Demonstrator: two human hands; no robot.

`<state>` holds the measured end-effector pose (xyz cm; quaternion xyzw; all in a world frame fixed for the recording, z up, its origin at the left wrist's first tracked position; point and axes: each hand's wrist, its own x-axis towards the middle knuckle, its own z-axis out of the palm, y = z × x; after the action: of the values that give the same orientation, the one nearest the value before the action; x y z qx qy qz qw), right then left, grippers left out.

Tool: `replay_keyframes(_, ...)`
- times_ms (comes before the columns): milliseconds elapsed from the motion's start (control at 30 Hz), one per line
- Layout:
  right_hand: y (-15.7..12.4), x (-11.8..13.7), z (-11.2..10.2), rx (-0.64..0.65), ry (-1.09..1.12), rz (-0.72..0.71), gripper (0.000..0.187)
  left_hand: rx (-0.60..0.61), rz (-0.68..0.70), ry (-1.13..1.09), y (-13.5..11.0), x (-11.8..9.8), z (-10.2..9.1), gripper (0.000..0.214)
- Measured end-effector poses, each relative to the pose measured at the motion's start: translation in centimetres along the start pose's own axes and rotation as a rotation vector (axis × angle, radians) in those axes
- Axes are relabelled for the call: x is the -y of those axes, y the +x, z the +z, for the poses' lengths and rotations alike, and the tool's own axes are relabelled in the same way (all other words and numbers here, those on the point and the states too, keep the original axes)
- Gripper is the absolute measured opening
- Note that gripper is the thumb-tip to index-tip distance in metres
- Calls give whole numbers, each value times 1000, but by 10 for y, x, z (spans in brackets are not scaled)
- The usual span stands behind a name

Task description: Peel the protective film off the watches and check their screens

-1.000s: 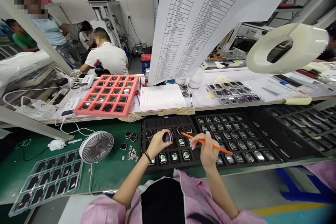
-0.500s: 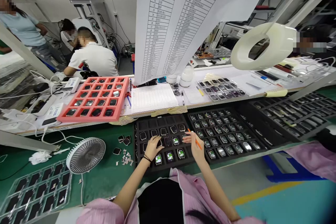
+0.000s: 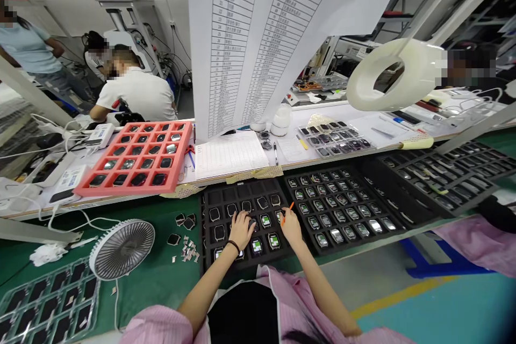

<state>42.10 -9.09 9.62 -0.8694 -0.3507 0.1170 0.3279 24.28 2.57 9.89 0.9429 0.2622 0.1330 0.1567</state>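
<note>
A black tray (image 3: 209, 193) of smartwatch bodies lies on the green mat in front of me. My left hand (image 3: 242, 228) rests on it, fingers spread downward over a dark watch body (image 3: 252, 223) in a middle cell. My right hand (image 3: 291, 226) is closed round an orange stick (image 3: 289, 209), its tip pointing up and away, beside watches with lit screens (image 3: 265, 220). Both wrists come from pink sleeves.
More black trays of watches (image 3: 342, 209) stretch to the right. A small white fan (image 3: 121, 248) and loose parts (image 3: 187, 250) lie left on the mat. A red tray (image 3: 137, 158), paper sheets (image 3: 229, 153) and a hanging tape roll (image 3: 393, 75) are behind. Other people sit farther back.
My left hand brought the dark watch body down from the air into the tray and now lies over it. My right hand dropped to the tray, the orange stick swinging upright.
</note>
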Motion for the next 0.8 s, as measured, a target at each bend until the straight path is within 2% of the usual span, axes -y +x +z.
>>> replay_keyframes(200,10,-3,-4,135,7,29,24,38,-19,4,29,-22,1,21)
replay_keyframes(333,17,-3,-6,232,-1,84,29,70,-86,18,43,-44,16,25)
replay_keyframes(467,28,-4,-11,326,-22,132,26,100,-120,0,44,-60,29,27)
replay_keyframes(633,35,-2,-17,372,-6,167,23,117,-171,-76,44,-56,26,28)
replay_keyframes(800,34,-1,-19,358,78,206,15,154,-131,-256,38,-42,13,31)
